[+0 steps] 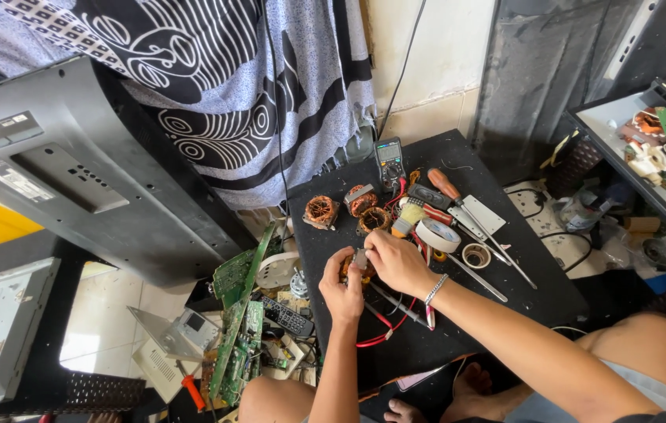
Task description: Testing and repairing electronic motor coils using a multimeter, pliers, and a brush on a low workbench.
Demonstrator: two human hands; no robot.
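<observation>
My left hand (341, 288) and my right hand (396, 261) meet over a small copper-wound coil part (358, 262) on the black table (505, 294). Both hands grip it; the left holds it from below, the right pinches its top. A beaded bracelet sits on my right wrist (435, 291). Red and black probe leads (384, 325) lie under my hands.
Three more copper coils (321, 210) lie farther back, beside a multimeter (389, 160), a roll of white tape (437, 234), an orange-handled screwdriver (447, 185) and other tools. Green circuit boards (235, 329) and a remote lie left of the table. A grey TV back panel (74, 172) leans at left.
</observation>
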